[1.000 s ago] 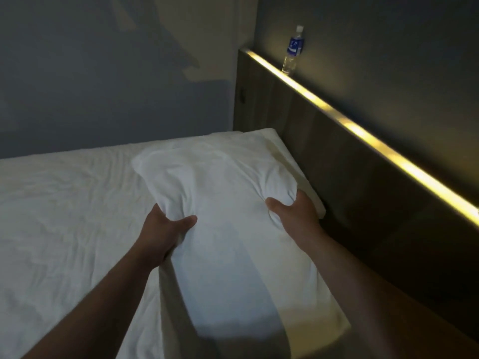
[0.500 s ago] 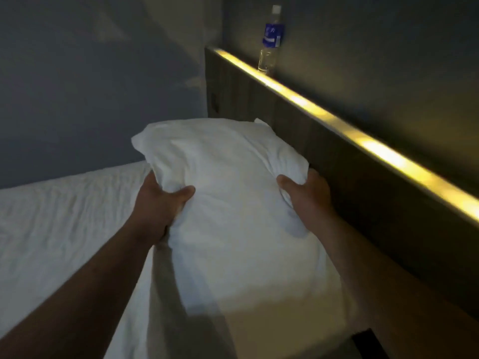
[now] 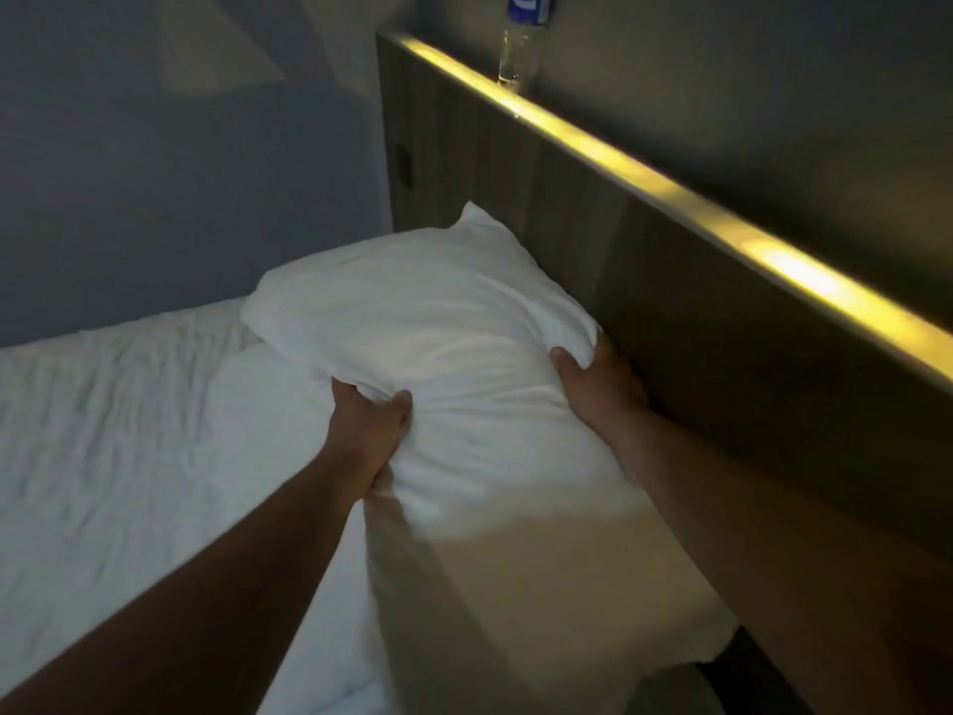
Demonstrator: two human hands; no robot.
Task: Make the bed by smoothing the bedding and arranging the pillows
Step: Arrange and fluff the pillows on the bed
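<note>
Both hands are curled on the white pillow (image 3: 454, 332): the left hand (image 3: 368, 430) bunches the cloth at its 9 o'clock edge, thumb on top, and the right hand (image 3: 598, 389) clasps its 3 o'clock edge, just beside the headboard (image 3: 670, 312). The pillow lies along the headboard at the head of the bed, with the wrinkled sheet (image 3: 103, 430) spreading off toward 9 o'clock. Farther off, a lit yellow strip (image 3: 784, 265) runs along the headboard's top, and a clear water bottle (image 3: 518, 54) stands upright on it at 12 o'clock.
</note>
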